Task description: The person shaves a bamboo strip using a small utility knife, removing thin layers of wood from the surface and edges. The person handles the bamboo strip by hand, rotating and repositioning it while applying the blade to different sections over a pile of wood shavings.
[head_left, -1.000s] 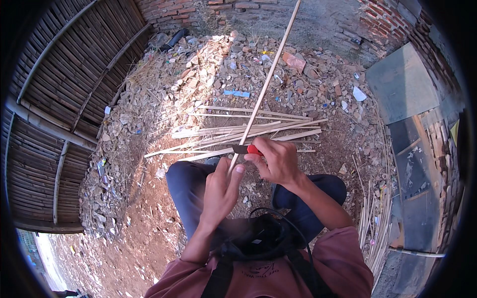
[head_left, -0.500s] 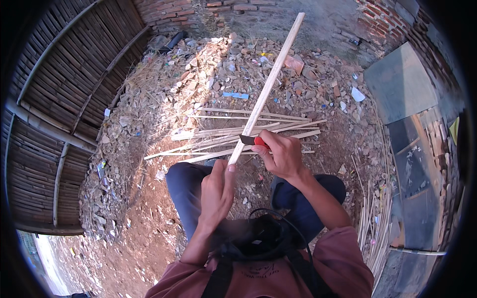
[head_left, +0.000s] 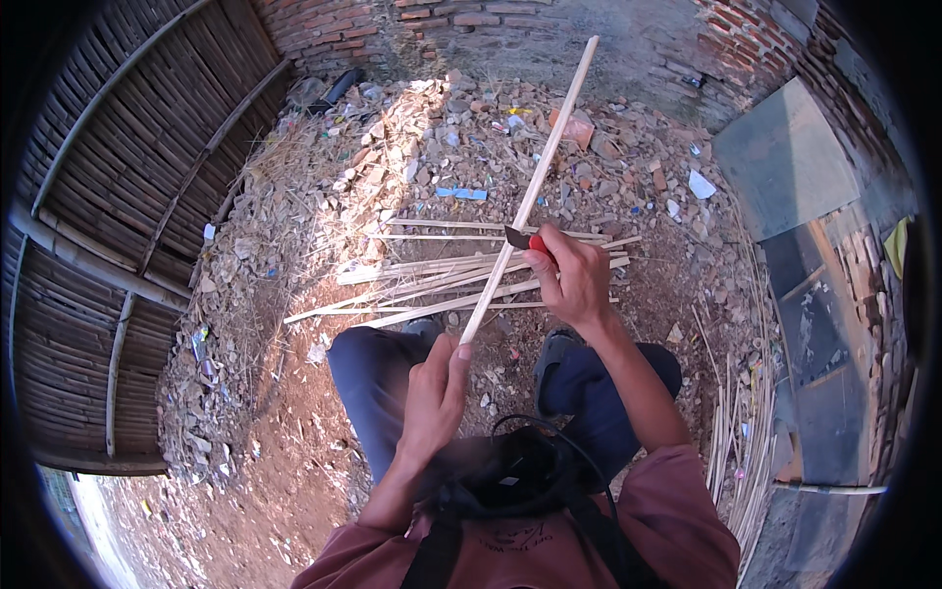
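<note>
A long pale strip, apparently split bamboo (head_left: 546,162), slants up and away from me toward the wall. Its near end is gripped in my left hand (head_left: 435,393), thumb laid along it. My right hand (head_left: 577,278) is closed around the red handle of a knife (head_left: 517,238). The short dark blade lies across the strip, some way beyond my left hand, and touches or nearly touches it. Below the strip, a loose pile of similar pale strips (head_left: 422,267) lies on the ground past my feet.
Rubble and litter (head_left: 324,196) cover the ground up to a brick wall (head_left: 471,20). A bamboo-slat panel (head_left: 118,137) stands at left. Flat boards (head_left: 785,162) lean at right, with more long thin strips (head_left: 736,442) lying beside them.
My right hand and the knife have moved farther up along the strip, away from my left hand. The strip has turned to show a narrower side, and its near end sits slightly lower.
</note>
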Demonstrator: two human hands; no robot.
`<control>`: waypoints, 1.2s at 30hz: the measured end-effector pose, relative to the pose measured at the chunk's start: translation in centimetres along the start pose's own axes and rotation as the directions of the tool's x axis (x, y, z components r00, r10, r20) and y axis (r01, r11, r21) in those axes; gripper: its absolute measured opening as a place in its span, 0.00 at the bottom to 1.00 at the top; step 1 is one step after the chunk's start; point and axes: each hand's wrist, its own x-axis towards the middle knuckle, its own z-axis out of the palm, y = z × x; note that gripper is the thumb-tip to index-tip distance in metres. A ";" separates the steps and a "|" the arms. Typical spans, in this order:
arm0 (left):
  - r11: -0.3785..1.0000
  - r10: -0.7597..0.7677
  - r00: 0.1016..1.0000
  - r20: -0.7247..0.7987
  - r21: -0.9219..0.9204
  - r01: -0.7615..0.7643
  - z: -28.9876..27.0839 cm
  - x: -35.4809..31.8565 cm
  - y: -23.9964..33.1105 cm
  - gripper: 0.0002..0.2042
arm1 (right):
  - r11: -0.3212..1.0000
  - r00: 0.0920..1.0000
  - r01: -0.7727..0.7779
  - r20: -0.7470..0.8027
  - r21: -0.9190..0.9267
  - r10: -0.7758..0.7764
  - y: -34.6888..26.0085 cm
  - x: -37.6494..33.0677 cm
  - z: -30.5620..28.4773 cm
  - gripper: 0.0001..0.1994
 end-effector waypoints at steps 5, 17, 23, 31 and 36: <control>0.999 -0.003 1.000 -0.028 0.054 0.004 -0.2 -0.9 0.0 0.16 | 0.999 0.998 0.052 0.027 -0.001 -0.052 0.5 0.4 -0.1 0.17; 0.992 -0.107 0.993 0.047 0.070 0.103 -0.9 -5.6 -2.2 0.17 | 0.969 0.978 -0.205 -0.071 -0.137 0.196 8.0 3.3 -0.6 0.22; 0.988 -0.102 0.995 0.025 0.117 0.098 -2.3 -6.6 -3.1 0.17 | 0.974 0.988 -0.150 0.012 -0.172 0.155 8.7 3.2 0.6 0.22; 0.977 -0.186 0.977 0.099 0.125 0.173 -4.2 -10.2 -2.2 0.17 | 0.720 0.758 -0.618 0.003 -0.316 0.652 21.7 4.2 -1.1 0.27; 0.976 -0.115 0.988 -0.098 0.173 0.131 -4.9 -7.5 -2.7 0.15 | 0.682 0.419 -0.452 0.537 -0.575 0.732 23.6 2.6 -0.9 0.34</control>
